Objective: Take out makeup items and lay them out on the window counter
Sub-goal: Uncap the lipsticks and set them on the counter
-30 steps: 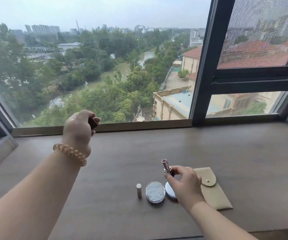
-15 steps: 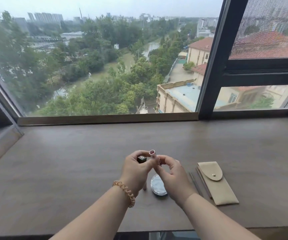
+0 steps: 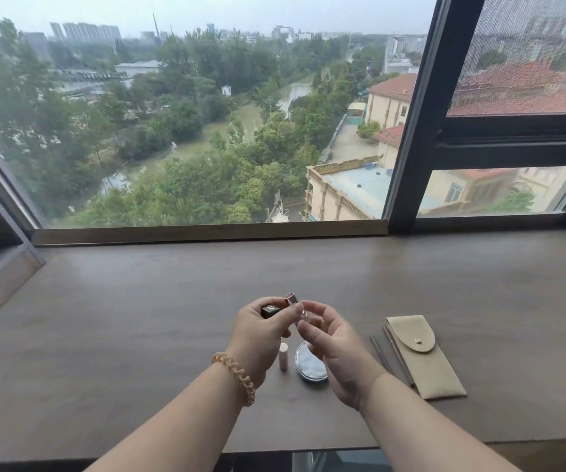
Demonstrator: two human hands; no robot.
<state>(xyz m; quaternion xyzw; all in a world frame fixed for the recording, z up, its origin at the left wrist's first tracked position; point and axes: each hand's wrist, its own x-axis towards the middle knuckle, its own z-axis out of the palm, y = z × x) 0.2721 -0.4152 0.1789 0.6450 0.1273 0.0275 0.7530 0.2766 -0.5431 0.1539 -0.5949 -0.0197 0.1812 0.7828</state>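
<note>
Both hands meet above the counter point(image 3: 138, 318) near its front edge, the left hand point(image 3: 257, 330) holding a cap point(image 3: 269, 311) just left of the lipstick point(image 3: 292, 301) held by the right hand point(image 3: 334, 349). Below them on the counter a small tube point(image 3: 283, 356) stands upright just left of a round compact point(image 3: 309, 366), which the right hand partly hides. To the right lies a pouch point(image 3: 424, 359) with two thin sticks point(image 3: 382, 356) along its left side, and the window point(image 3: 206, 131) runs behind the counter's far edge.
</note>
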